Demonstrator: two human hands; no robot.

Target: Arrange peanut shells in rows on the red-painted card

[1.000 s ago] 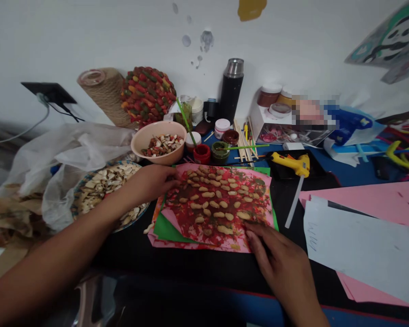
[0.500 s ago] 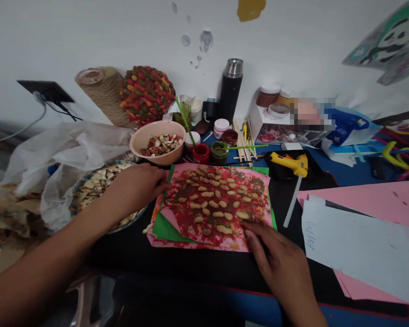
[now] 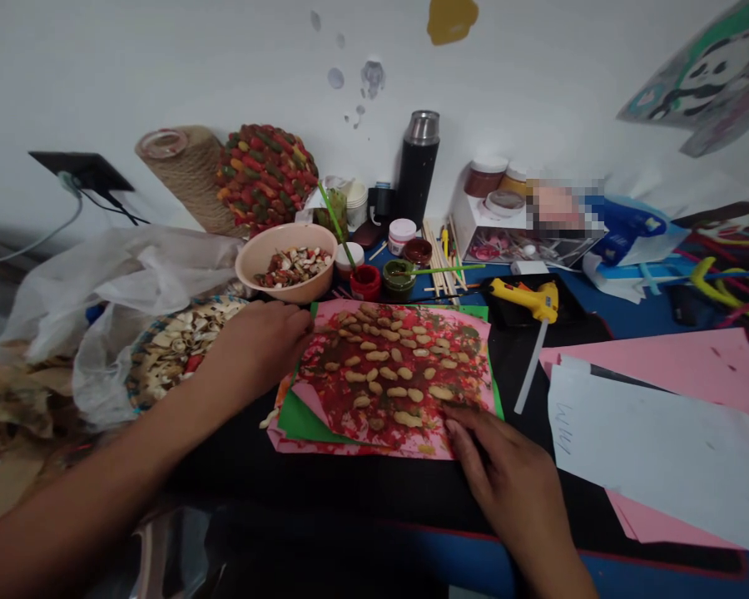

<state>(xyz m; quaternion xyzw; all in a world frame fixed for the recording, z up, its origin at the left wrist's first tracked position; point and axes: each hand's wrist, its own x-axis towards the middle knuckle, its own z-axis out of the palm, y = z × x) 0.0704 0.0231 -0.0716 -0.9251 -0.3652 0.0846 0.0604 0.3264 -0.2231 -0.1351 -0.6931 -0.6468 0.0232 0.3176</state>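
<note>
A pink paper sheet (image 3: 412, 433) smeared with red and green paint carries several glued peanut shells (image 3: 384, 372); it lies on green paper (image 3: 300, 418) on the dark table. My left hand (image 3: 255, 345) rests at the sheet's left edge, fingers curled loosely against the paper, nothing visibly in them. My right hand (image 3: 505, 482) lies flat at the sheet's lower right corner, fingers stretched out onto its edge.
A peach bowl (image 3: 287, 262) of painted shells and a patterned plate (image 3: 175, 349) of plain shells stand left. Behind are paint jars (image 3: 367, 281), a black flask (image 3: 418, 166), sticks and a yellow glue gun (image 3: 528, 298). Pink and white papers (image 3: 655, 433) lie right, plastic bags (image 3: 112, 283) left.
My left hand has slid a little down and left along the sheet's edge. My right hand stays at the lower right corner. The view shifted slightly.
</note>
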